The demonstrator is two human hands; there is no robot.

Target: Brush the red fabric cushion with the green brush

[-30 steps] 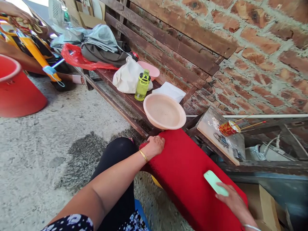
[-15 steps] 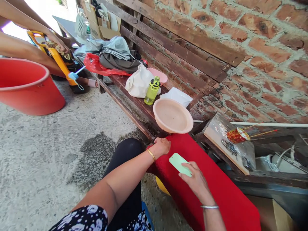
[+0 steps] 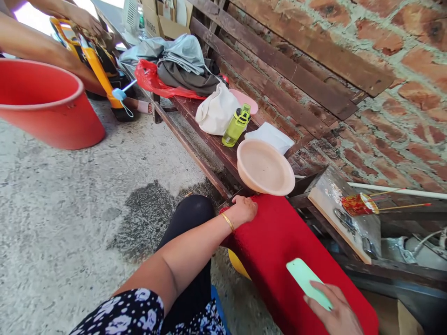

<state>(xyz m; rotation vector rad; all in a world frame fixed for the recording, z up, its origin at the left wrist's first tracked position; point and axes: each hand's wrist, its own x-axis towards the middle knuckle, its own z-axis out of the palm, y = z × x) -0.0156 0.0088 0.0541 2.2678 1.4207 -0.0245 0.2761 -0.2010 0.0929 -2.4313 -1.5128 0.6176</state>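
Note:
A red cloth [image 3: 275, 232] is stretched flat, long and narrow, in front of me. My left hand [image 3: 245, 209], with a gold bangle at the wrist, is closed at the cloth's far left corner, its fingers curled down on the fabric. Farther along the cloth, my right hand [image 3: 333, 304] grips a pale green brush [image 3: 307, 281], flat-backed and oblong with a small hole at its far end. The brush's underside is hidden against the cloth. Just beyond my left hand, a pale pink basin [image 3: 266, 167] stands at the bench end.
On the wooden bench [image 3: 190, 116] are a green bottle [image 3: 236, 125], a white bag [image 3: 216, 109] and folded clothes. At right, a board [image 3: 335, 209] bears a red tin with sticks. A red tub [image 3: 52, 121] stands left, near another person's arms [image 3: 45, 51]. A brick wall runs behind.
My right hand has slid the brush along the red cloth toward the lower right, nearer to me. My left hand stays at the corner. The view has shifted slightly.

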